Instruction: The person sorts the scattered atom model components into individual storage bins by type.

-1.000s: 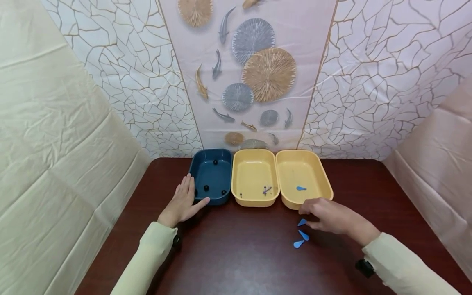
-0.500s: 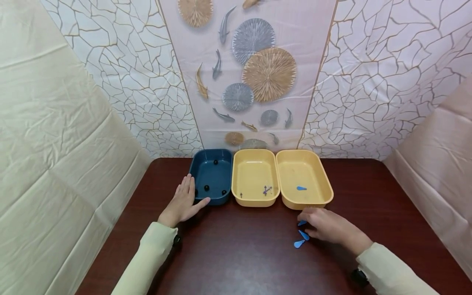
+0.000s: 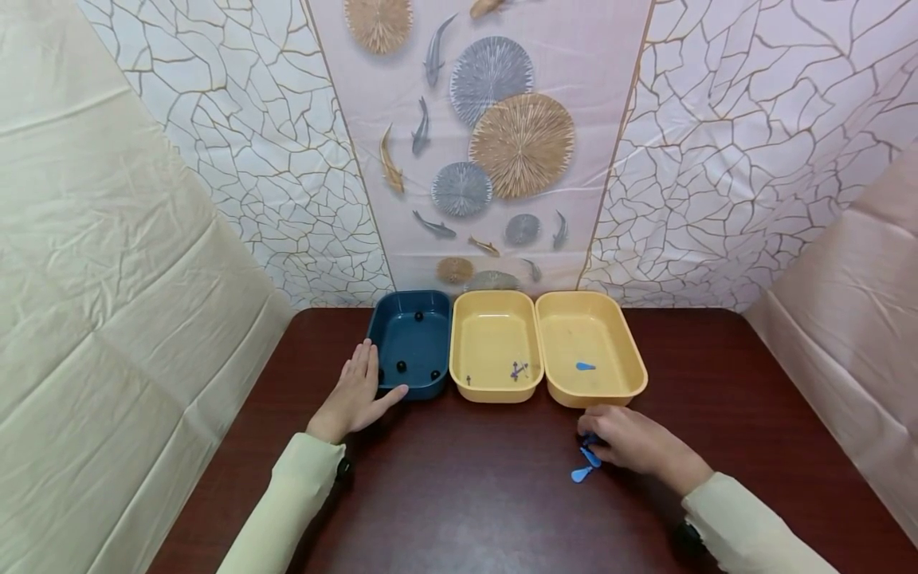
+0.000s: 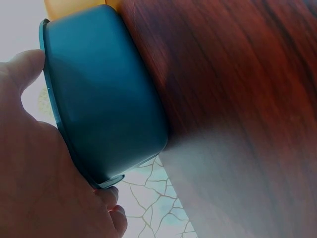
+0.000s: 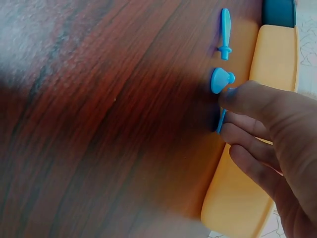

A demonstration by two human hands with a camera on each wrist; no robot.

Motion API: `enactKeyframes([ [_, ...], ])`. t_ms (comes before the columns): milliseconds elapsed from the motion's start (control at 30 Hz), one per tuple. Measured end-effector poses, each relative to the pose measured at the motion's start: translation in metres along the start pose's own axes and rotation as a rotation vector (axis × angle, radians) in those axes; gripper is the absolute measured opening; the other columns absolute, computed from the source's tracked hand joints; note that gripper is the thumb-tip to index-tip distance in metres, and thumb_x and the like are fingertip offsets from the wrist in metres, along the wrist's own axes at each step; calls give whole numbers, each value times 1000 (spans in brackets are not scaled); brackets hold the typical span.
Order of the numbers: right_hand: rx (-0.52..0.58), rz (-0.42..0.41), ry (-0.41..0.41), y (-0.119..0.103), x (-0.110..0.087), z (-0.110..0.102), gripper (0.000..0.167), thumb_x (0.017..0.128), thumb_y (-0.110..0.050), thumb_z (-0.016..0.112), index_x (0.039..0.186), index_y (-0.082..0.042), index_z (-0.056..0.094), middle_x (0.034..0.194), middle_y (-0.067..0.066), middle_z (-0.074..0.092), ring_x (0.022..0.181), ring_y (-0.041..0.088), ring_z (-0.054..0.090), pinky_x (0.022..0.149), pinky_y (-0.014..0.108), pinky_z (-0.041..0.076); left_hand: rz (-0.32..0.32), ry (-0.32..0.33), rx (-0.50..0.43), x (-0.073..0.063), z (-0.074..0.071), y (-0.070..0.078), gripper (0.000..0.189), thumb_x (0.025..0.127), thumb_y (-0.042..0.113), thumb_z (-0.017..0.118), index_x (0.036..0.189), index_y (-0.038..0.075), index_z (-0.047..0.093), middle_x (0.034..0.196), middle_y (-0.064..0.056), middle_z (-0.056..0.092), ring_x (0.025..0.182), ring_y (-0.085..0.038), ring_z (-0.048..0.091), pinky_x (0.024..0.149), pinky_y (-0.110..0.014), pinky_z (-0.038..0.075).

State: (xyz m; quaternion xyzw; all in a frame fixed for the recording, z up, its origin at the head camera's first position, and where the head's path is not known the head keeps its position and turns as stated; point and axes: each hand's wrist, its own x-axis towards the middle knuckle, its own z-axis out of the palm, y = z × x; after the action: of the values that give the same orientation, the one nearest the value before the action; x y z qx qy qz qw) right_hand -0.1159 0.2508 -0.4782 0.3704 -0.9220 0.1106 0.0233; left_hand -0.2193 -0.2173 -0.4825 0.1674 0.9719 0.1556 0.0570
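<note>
My left hand (image 3: 351, 399) rests with straight fingers against the left and front rim of the dark blue tray (image 3: 413, 339), and its thumb lies along the rim in the left wrist view. Several black balls (image 3: 402, 367) sit in that tray. Just in front of the right yellow tray (image 3: 634, 387), my right hand (image 3: 631, 442) pinches a small blue plastic piece (image 5: 221, 120) on the table, mostly hidden by the fingers. Two similar flat, teardrop-shaped blue pieces lie close by: one blue piece (image 3: 591, 457) beside the thumb, another blue piece (image 3: 582, 474) nearer the front.
The middle yellow tray (image 3: 495, 395) holds several small purple pieces (image 3: 516, 371). One blue piece (image 3: 585, 367) lies in the right yellow tray. All three trays stand side by side near the back of the dark wooden table (image 3: 459, 486), before a patterned cloth (image 3: 717, 159).
My right hand has moved slightly left and forward toward me, and its fingers have closed around the blue piece nearest the right yellow tray. The left hand has stayed put.
</note>
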Motion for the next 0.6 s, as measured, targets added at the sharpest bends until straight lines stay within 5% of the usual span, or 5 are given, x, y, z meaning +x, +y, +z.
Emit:
enactKeyframes([
  [333, 2, 12, -24, 0, 1, -1, 31, 75, -1, 81, 72, -21, 57, 73, -12, 48, 67, -2, 37, 59, 16, 35, 3, -3, -7, 0, 0, 1, 110, 101, 71, 47, 167, -7, 5, 178, -23, -2, 165, -45, 0, 133, -62, 10],
  [600, 60, 33, -50, -1, 6, -20, 25, 80, -2, 80, 77, -20, 64, 75, -12, 55, 69, -2, 44, 61, 17, 41, 6, 12, -15, -1, -1, 0, 109, 101, 70, 48, 166, -7, 6, 178, -24, -1, 165, -45, 1, 133, -62, 10],
])
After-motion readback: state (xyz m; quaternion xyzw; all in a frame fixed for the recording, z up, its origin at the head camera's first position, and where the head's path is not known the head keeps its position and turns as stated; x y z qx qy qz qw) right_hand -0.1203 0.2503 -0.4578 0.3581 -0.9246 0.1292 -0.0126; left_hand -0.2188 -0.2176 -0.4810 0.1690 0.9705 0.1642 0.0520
